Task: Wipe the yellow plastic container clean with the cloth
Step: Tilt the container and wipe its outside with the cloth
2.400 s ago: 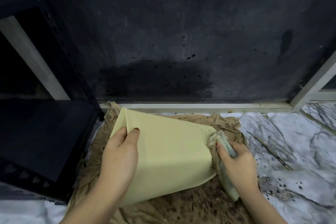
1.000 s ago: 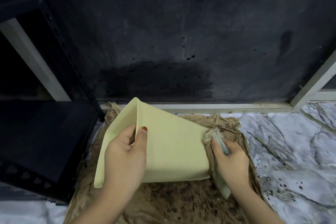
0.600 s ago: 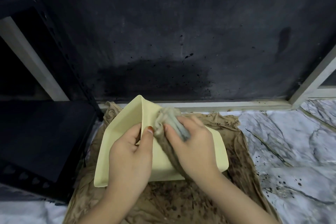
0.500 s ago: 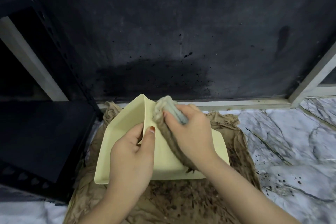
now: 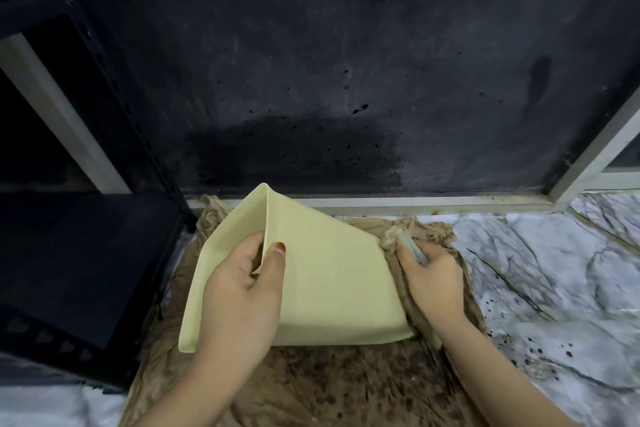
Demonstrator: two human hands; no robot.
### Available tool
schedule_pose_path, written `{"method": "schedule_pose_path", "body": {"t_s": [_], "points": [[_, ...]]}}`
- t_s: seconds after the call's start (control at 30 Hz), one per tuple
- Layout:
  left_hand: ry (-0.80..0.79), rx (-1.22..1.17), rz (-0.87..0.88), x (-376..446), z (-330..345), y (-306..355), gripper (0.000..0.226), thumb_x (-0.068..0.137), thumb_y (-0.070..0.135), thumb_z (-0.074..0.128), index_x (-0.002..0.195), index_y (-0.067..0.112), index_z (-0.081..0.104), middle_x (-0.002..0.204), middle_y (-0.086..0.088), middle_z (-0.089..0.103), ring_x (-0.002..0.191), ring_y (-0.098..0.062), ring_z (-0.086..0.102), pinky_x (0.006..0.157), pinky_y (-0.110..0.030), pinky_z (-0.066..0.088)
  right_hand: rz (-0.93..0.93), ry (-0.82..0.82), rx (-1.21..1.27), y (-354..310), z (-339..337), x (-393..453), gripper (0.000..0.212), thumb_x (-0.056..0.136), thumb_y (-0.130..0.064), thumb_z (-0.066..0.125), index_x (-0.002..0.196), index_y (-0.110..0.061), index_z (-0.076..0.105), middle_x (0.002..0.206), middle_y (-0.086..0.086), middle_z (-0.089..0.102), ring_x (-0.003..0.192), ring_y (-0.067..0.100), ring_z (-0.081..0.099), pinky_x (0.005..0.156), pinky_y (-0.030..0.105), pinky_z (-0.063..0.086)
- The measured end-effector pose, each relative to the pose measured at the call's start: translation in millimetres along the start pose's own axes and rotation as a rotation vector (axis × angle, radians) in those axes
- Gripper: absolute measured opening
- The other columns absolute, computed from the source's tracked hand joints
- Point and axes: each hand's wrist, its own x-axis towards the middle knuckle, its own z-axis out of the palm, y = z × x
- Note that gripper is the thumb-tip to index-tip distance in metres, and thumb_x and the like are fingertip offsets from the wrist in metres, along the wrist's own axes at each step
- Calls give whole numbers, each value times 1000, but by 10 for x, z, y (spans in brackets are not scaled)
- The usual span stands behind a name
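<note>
The yellow plastic container [image 5: 332, 281] lies tipped on its side in the middle of the view, its open mouth facing left and its broad outer wall facing up. My left hand [image 5: 242, 295] grips its rim, thumb on the outer wall and fingers inside. My right hand [image 5: 433, 281] holds a bunched, dirty grey-brown cloth [image 5: 398, 239] against the container's right end, at its base corner. The rest of the cloth hangs down under my palm.
A stained brown fabric sheet [image 5: 329, 388] lies under the container on the marble-patterned floor [image 5: 554, 288], which is speckled with dark spots. A black shelf unit [image 5: 69, 270] stands close on the left. A dark spattered wall [image 5: 311, 80] with a pale baseboard rises right behind.
My right hand has slid the cloth from the container's top rim near my left thumb across the wall to its right base corner. The container has tilted slightly.
</note>
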Motion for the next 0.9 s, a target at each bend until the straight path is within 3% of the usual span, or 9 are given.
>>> {"method": "schedule_pose_path", "body": {"t_s": [0.1,0.17,0.23,0.33,0.43,0.53,0.67,0.8,0.9], "points": [[-32,27,-19,36,-14,-1,24,94,21,46,83,35,63,81,21,69,66,7,61,54,-4,40,29,22,-8,168,-32,6,27,83,-39,58,69,-16,59,62,8,56,54,23,49,48,28,32],[-102,4,-31,64,-25,-5,26,95,22,45,106,40,59,90,25,70,85,9,62,72,-3,43,33,37,-16,248,-44,-6,28,84,-39,57,63,-20,55,63,6,53,54,22,47,48,28,30],[-193,-6,-36,86,-42,1,42,96,21,43,130,45,43,113,28,63,107,7,56,91,-14,41,30,61,-21,299,-60,-38,32,85,-38,58,57,-28,46,62,3,47,54,20,43,47,27,26],[-258,20,-57,121,-77,71,41,97,14,40,112,50,52,105,26,67,101,6,60,85,-18,43,30,84,-5,351,-88,-121,28,85,-37,58,59,-29,50,65,4,51,59,23,47,49,27,28],[-179,-19,-150,166,-101,151,39,93,7,43,96,42,60,99,12,72,97,-13,66,86,-34,50,20,118,-25,368,-110,-252,20,84,-31,60,85,-13,68,79,9,60,70,29,55,58,31,36],[-92,-35,-155,189,-110,167,21,93,21,48,85,28,67,89,-1,74,87,-25,69,82,-46,52,-8,143,-29,352,-139,-392,25,84,-24,63,100,-6,68,85,9,59,73,24,52,63,31,37],[-13,24,-76,182,-107,129,20,92,23,52,81,26,68,79,5,75,80,-19,70,77,-42,54,-57,171,-8,304,-140,-559,27,80,-23,69,99,-4,69,82,5,55,72,15,47,63,28,32],[-29,-12,-32,143,-92,139,26,91,23,54,74,37,67,80,17,75,74,-10,71,73,-37,56,-230,165,136,35,-58,-691,45,70,-40,64,95,-2,70,77,1,56,74,-1,51,67,2,36],[-21,-34,8,135,-55,121,20,91,21,54,81,31,69,82,14,75,73,-9,71,70,-34,56,-356,85,225,-281,36,-704,46,72,-43,57,98,-7,70,79,-8,56,80,-12,52,69,-2,35]]}}
